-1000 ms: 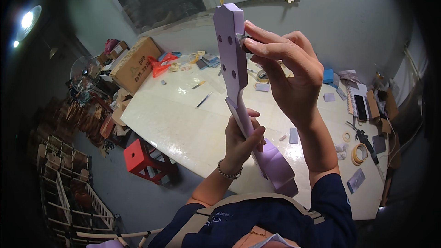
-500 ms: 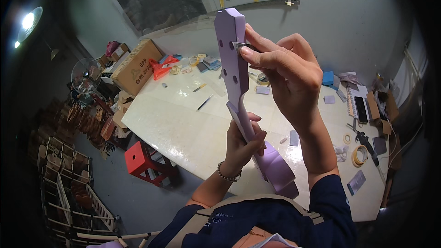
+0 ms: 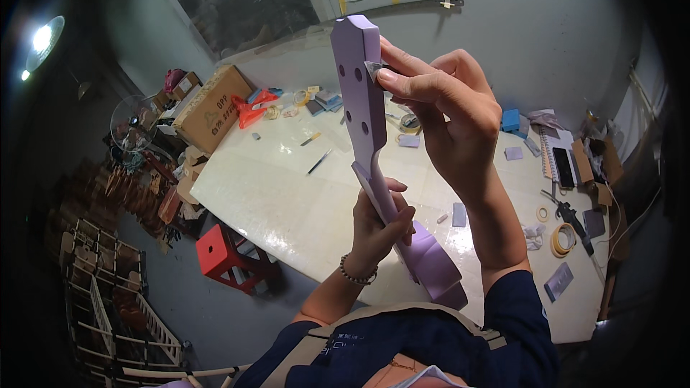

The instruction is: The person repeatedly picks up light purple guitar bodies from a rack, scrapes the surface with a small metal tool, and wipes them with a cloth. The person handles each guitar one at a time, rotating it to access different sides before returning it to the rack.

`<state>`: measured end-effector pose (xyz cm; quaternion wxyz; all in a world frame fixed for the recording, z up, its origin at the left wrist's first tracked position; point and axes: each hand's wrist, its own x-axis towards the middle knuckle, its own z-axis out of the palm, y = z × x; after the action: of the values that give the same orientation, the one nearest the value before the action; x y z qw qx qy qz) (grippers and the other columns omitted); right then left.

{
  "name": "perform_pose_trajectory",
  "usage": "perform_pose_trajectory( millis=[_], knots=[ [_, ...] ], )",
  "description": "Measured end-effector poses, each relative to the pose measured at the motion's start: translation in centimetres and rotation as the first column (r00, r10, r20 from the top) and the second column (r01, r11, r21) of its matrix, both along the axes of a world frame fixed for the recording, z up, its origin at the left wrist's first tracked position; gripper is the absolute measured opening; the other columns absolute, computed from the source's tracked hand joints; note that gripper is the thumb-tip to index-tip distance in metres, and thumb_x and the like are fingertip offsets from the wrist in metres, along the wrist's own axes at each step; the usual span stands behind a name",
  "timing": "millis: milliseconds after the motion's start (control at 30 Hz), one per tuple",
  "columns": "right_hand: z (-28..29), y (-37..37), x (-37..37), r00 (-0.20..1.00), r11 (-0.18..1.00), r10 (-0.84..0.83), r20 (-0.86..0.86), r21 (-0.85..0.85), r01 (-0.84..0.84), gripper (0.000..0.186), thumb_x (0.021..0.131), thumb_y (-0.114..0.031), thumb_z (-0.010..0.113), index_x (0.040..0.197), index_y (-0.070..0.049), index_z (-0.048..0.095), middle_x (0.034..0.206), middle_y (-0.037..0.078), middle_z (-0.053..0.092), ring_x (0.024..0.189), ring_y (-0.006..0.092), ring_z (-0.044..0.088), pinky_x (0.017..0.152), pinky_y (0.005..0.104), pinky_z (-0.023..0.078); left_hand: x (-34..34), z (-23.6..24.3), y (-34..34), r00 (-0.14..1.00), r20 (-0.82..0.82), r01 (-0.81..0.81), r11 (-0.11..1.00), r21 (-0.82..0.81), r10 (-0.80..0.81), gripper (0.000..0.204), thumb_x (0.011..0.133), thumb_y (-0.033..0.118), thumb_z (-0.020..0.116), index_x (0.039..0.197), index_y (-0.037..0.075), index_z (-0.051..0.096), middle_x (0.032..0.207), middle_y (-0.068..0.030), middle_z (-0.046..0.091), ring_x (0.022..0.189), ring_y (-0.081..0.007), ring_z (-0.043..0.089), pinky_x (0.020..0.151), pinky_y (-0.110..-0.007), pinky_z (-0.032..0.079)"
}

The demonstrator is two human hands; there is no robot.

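A lilac ukulele (image 3: 359, 97) without strings is held upright before me, its headstock at the top and its body low against the table. Several round peg holes show in the headstock's face. My left hand (image 3: 377, 224) is wrapped round the neck, just above the body. Between the thumb and fingers of my right hand (image 3: 460, 100) is a small pointed metal blade (image 3: 371, 70). Its tip lies at the right edge of the headstock, close to an upper peg hole. The rest of the blade is hidden by my fingers.
Beneath is a pale table (image 3: 266, 179) with a thin knife (image 3: 319, 162), tape rolls (image 3: 563, 240), sanding pads (image 3: 558, 282) and a rotary tool (image 3: 571, 221). A phone (image 3: 563, 167) rests at the right. Left stand a carton (image 3: 215, 111), a fan (image 3: 134, 121) and a red stool (image 3: 219, 250).
The view has shifted slightly. My right hand keeps the blade at the headstock's edge, its tip showing a little more. My left hand's hold on the neck is unchanged.
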<state>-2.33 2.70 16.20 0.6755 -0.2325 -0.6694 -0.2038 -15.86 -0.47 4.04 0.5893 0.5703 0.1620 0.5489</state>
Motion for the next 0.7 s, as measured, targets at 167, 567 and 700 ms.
perform_pose_trajectory(
  millis=[167, 567, 700],
  knots=[
    [0.22, -0.1, 0.43, 0.999, 1.0, 0.01, 0.037, 0.012, -0.011, 0.02, 0.064, -0.005, 0.067, 0.082, -0.014, 0.065, 0.094, -0.001, 0.065, 0.054, 0.0134, 0.04, 0.052, 0.0213, 0.039, 0.02, 0.03, 0.07, 0.999, 0.012, 0.047, 0.999, 0.014, -0.047, 0.035, 0.074, -0.006, 0.056, 0.104, 0.0, 0.04, 0.065, -0.0053, 0.051, 0.047, -0.0119, 0.053, 0.04, -0.022, 0.043],
    [0.25, -0.71, 0.46, 0.997, 0.997, 0.069, -0.031, -0.037, -0.07, 0.021, 0.064, -0.002, 0.067, 0.083, -0.011, 0.065, 0.095, -0.001, 0.065, 0.058, 0.0109, 0.042, 0.052, 0.02, 0.039, 0.18, 0.04, -0.25, 0.999, 0.003, 0.038, 0.999, 0.019, -0.038, 0.033, 0.075, -0.006, 0.056, 0.104, 0.0, 0.04, 0.066, -0.0055, 0.051, 0.047, -0.0122, 0.053, 0.04, -0.023, 0.043],
    [0.42, -0.57, 0.73, 0.998, 0.999, -0.028, 0.051, 0.025, 0.027, 0.021, 0.064, -0.002, 0.067, 0.083, -0.012, 0.066, 0.096, 0.0, 0.065, 0.059, 0.0109, 0.043, 0.051, 0.0205, 0.038, 0.05, 0.04, -0.22, 0.998, 0.019, 0.058, 0.998, 0.023, -0.058, 0.034, 0.075, -0.005, 0.056, 0.104, 0.0, 0.04, 0.067, -0.0052, 0.051, 0.047, -0.012, 0.053, 0.041, -0.023, 0.043]
  ],
)
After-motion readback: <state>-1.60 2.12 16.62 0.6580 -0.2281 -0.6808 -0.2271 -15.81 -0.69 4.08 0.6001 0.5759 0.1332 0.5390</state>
